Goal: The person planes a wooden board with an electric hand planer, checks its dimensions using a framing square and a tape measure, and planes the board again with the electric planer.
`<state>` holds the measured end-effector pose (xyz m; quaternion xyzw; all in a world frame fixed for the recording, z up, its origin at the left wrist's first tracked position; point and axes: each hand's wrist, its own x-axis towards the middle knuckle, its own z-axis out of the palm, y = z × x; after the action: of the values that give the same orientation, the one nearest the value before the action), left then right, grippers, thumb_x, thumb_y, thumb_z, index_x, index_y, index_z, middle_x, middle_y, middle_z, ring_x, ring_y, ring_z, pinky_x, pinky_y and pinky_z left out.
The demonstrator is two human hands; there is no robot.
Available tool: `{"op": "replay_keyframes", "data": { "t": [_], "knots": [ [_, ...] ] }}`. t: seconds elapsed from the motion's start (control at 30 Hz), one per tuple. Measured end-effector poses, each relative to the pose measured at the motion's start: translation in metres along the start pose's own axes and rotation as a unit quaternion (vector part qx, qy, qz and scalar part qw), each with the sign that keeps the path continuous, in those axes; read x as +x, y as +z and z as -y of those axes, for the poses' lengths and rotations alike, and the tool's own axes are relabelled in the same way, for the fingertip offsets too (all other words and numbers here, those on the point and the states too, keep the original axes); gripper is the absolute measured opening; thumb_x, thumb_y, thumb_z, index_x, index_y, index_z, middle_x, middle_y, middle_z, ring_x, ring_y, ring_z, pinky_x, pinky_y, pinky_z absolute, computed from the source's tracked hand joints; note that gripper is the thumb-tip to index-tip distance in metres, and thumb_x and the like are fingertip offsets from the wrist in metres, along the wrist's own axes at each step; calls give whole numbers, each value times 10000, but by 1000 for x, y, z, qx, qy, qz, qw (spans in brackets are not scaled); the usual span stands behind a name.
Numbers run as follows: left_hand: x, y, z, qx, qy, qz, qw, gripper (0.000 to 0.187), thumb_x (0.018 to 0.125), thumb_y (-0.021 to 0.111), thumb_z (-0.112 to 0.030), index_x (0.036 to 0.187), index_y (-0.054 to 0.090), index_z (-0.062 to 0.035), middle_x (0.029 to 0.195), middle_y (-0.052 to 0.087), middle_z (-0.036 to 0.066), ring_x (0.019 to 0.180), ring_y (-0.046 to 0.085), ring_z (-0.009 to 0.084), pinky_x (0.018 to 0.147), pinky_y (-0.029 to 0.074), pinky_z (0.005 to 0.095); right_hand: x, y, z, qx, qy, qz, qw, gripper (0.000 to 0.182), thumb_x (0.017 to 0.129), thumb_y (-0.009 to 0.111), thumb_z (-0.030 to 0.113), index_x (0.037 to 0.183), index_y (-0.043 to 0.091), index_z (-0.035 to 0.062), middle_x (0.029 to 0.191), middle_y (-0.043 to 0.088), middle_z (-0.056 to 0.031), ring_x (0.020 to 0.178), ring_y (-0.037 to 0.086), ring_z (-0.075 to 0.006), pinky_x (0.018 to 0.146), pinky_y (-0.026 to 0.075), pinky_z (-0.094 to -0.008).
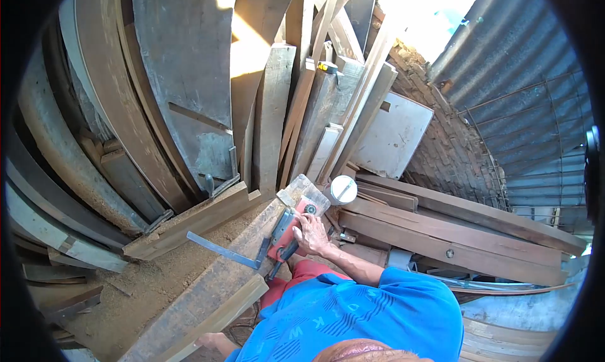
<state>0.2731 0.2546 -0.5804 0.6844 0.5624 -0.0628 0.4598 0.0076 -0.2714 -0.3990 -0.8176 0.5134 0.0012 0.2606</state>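
My right hand point(311, 233) grips the top of a red electric planer point(291, 234), which sits on a long, worn wooden plank point(208, 286) running from lower left to upper middle. A metal try square point(222, 251) lies across the plank just left of the planer. My left hand point(211, 342) shows only in part at the bottom, against the plank's near edge beside a thinner board point(222, 315); its fingers are hidden. My blue shirt point(359, 318) fills the lower middle.
Sawdust point(148, 283) covers the surface left of the plank. Boards and curved timber point(189, 78) lean upright behind. A white round lid-like object point(342, 189) sits past the plank's end. Stacked beams point(454, 236), a white panel point(394, 135), a brick wall and corrugated sheet point(523, 97) stand right.
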Motion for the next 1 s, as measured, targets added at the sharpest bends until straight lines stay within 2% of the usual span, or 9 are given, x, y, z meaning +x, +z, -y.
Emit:
{"op": "replay_keyframes", "data": {
  "t": [0.23,0.33,0.37,0.47,0.53,0.6,0.8,0.83,1.0],
  "knots": [
    [-12,8,2,55,5,-15,998,815,1011,234,-653,1434,500,-9,1396,571,235,1341,517,341,1157,363,435,5,27,-3,-25,-18,-60,998,382,904,596,254,1227,607,50,1242,587,-195,1140,526,-403,985,415,-509],
    [-14,16,2,81,3,-16,997,815,1010,234,-652,1436,495,-7,1393,572,237,1338,520,342,1156,361,440,4,17,16,-42,48,-29,998,395,883,623,263,1216,608,51,1233,582,-197,1143,522,-405,992,400,-513],
    [-15,15,1,84,1,-15,996,815,1010,235,-651,1436,494,-6,1392,573,237,1337,520,342,1156,360,442,2,14,31,-109,39,-69,991,431,857,652,276,1220,606,49,1231,577,-199,1151,518,-406,986,401,-521],
    [-16,17,0,104,-1,-13,995,816,1010,235,-650,1437,490,-4,1389,574,238,1335,523,344,1155,358,447,0,11,77,-120,-73,-68,988,463,839,670,284,1231,603,47,1238,569,-204,1169,509,-405,986,400,-523],
    [-19,17,-3,116,-2,-11,993,816,1010,236,-650,1438,487,-2,1387,575,239,1333,524,344,1155,356,451,5,33,99,-110,-77,108,985,445,818,705,326,1166,644,56,1205,609,-187,1136,555,-394,958,448,-510],
    [-21,17,-5,128,-4,-6,992,816,1010,236,-649,1439,484,-1,1385,575,240,1331,526,345,1154,355,455,-1,66,112,-105,-133,148,974,449,800,727,349,1132,655,55,1183,626,-174,1114,575,-380,950,467,-499],
    [-33,23,-11,160,-3,-5,987,817,1009,238,-647,1441,475,4,1380,578,243,1326,530,347,1152,350,465,-19,105,112,-302,-192,227,906,493,718,763,330,1136,663,88,1132,611,-152,1072,579,-325,881,451,-438],
    [-34,23,-12,164,-3,-4,987,817,1009,238,-647,1442,474,5,1379,578,243,1325,531,348,1152,350,467,-24,107,109,-299,-206,186,913,496,691,768,309,1128,668,97,1112,602,-148,1046,580,-310,857,432,-418],
    [-35,21,-12,179,-3,-5,984,817,1008,240,-645,1444,467,8,1374,580,246,1320,535,350,1150,346,476,-19,122,113,-315,-209,215,900,445,716,739,279,1110,678,80,1125,612,-157,1070,585,-311,873,430,-427]
  ]
}}
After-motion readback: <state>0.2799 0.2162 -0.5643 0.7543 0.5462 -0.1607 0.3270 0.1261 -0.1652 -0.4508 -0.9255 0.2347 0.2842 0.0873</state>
